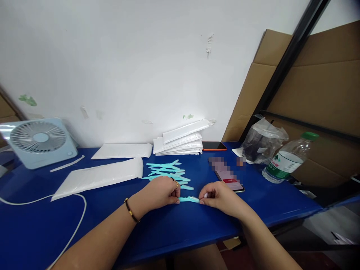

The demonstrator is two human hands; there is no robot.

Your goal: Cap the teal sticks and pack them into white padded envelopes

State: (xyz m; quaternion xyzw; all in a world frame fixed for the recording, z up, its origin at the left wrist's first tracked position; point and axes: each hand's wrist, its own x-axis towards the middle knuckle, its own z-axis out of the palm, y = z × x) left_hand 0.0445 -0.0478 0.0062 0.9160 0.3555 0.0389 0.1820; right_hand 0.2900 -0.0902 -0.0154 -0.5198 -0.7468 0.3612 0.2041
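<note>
Between my two hands a short turquoise strip (185,199) is stretched level, just above or on the blue table (165,228). My left hand (161,190) pinches its left end, with the fingers curled. The right end is pinched by my right hand (215,195), and a small pale bit shows among its fingers. Near that end the strip has a whitish, shiny patch. Behind my left hand lies a loose pile of similar turquoise strips (165,167), crossing one another, their near ends partly hidden by the hand.
White padded envelopes (180,144) are stacked by the wall, with two more flat ones to the left. A fan (42,138) and a white cable (81,217) are at left. Phones (229,176), a bagged cup (263,140) and a water bottle (289,159) stand or lie at right.
</note>
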